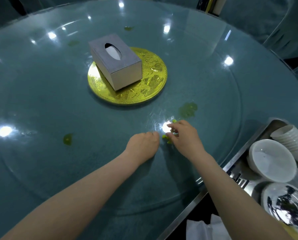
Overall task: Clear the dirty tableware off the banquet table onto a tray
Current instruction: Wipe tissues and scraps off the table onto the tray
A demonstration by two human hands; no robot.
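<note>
Both my hands lie on the glass turntable point(41, 101) in front of me. My left hand point(143, 144) rests on the glass with its fingers curled under, holding nothing that I can see. My right hand point(184, 134) pinches small green food scraps point(169, 138) on the glass, next to a bright light reflection. The metal tray point(238, 158) at the right edge holds a white bowl point(272, 160), a stack of white cups point(293, 137) lying on its side, and a soiled plate point(286, 203).
A grey tissue box point(115, 61) stands on a gold round plate point(153, 80) at the turntable's middle. Yellow-green spill stains point(188, 110) dot the glass, one point(67, 139) to the left of my hands. White paper napkins point(205, 229) lie below the tray.
</note>
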